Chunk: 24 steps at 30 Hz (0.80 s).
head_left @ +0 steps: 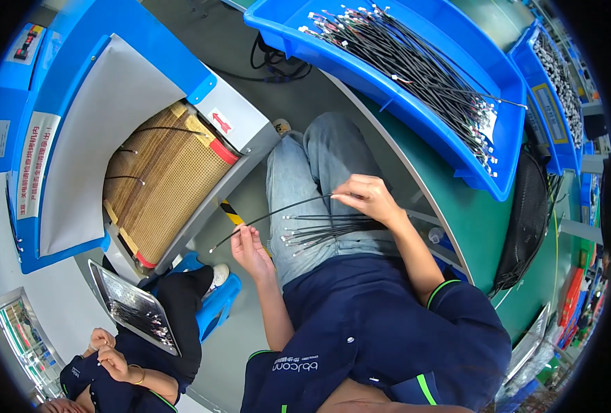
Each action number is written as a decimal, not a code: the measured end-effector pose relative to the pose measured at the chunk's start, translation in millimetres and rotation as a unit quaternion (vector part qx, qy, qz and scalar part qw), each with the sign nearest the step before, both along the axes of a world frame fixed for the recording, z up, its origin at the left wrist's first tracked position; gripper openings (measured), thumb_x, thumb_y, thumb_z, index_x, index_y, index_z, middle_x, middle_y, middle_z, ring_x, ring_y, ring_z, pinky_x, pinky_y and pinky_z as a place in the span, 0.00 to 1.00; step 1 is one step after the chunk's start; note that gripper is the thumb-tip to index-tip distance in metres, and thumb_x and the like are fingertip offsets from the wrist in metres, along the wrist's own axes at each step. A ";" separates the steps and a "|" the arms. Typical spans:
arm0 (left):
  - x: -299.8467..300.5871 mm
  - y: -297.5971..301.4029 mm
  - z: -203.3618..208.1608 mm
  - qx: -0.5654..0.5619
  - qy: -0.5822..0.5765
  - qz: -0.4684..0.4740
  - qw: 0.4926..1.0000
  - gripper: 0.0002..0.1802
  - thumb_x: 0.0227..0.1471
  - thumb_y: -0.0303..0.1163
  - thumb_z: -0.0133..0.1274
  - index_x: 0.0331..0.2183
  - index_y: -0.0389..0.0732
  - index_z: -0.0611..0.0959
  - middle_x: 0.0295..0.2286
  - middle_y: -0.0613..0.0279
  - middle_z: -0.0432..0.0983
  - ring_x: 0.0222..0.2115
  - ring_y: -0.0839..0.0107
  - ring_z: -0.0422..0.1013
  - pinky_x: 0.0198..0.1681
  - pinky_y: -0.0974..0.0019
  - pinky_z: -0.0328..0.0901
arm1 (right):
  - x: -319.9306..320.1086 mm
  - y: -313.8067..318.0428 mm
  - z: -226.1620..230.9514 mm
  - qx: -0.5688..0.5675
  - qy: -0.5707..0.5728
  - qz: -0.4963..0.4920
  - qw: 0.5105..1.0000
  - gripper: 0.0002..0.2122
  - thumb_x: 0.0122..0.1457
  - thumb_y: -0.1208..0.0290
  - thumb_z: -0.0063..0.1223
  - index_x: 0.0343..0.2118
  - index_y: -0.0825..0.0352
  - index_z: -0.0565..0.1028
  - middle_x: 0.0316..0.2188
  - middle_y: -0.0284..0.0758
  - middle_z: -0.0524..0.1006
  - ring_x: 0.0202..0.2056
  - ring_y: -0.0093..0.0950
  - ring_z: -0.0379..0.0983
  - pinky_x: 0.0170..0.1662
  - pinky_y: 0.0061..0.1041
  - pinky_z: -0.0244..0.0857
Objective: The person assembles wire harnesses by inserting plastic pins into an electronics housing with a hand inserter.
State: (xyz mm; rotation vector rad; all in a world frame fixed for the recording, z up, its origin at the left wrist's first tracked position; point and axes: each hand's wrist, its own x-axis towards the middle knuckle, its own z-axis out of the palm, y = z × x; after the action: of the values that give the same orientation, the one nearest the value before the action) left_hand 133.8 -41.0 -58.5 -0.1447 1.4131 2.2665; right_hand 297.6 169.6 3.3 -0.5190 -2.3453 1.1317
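Note:
A thin black cable [288, 208] with small connectors is stretched between my two hands above my lap. My left hand [251, 252] pinches it close to its left end, where a pale tip sticks out past the fingers. Farther right, my right hand [369, 198] grips the same cable near its other end, fingers closed. Across my jeans lies a loose bunch of similar black cables [333, 230], their connector ends pointing left; my right forearm is beside their other ends.
At left, a blue and white machine has a brown mesh conveyor belt [164, 175] carrying several cables. A blue bin [484, 62] heaped with cables sits on the green table [415, 165], near a black pouch [525, 220]. A co-worker at lower left has a metal tray [109, 275] of cables.

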 end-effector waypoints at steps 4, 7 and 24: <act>0.4 0.2 0.7 0.000 -0.005 -0.002 1.000 0.07 0.56 0.25 0.49 0.37 0.33 0.76 0.31 0.62 0.73 0.30 0.77 0.70 0.35 0.76 0.68 | 2.2 2.9 2.2 -0.022 -0.004 0.023 0.999 0.04 0.47 0.74 0.62 0.24 0.67 0.78 0.20 0.33 0.74 0.21 0.27 0.70 0.24 0.24 0.64; -0.8 -1.4 -3.0 0.000 0.001 -0.003 1.000 0.08 0.56 0.25 0.49 0.38 0.33 0.76 0.30 0.62 0.73 0.30 0.78 0.70 0.35 0.77 0.69 | 3.1 4.0 -1.2 -0.031 -0.008 0.047 0.998 0.04 0.47 0.75 0.61 0.25 0.67 0.78 0.19 0.33 0.73 0.21 0.28 0.70 0.24 0.25 0.63; -5.2 -5.8 -6.6 0.016 -0.003 -0.018 1.000 0.09 0.56 0.27 0.50 0.39 0.34 0.76 0.30 0.62 0.75 0.30 0.79 0.72 0.35 0.79 0.70 | 7.0 10.4 -4.8 -0.009 -0.076 0.068 0.995 0.08 0.46 0.71 0.62 0.29 0.66 0.77 0.24 0.35 0.75 0.26 0.32 0.73 0.30 0.28 0.67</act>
State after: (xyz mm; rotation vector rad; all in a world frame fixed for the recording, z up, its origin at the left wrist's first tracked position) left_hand 128.7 -46.8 -65.1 -0.1149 1.3645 2.2557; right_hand 304.6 180.0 -1.5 -0.4731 -2.5362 1.2133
